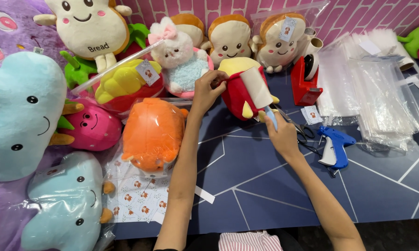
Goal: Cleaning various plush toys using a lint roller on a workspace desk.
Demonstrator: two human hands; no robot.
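My left hand (206,91) grips the top edge of a red and yellow plush fruit toy (237,95) standing near the table's middle back. My right hand (281,134) holds the light blue handle of a white lint roller (257,87), whose roll lies against the toy's front. Just right of that hand, black scissors (299,128) lie on the table.
Bagged plush toys crowd the left: an orange one (152,132), a yellow fruit (123,83), pink (91,128) and pale blue ones (21,111). Toast plushies (229,37) line the back. A red tape dispenser (305,81), stacked clear bags (377,93), a blue tagging gun (335,146) and a sticker sheet (139,197) lie around.
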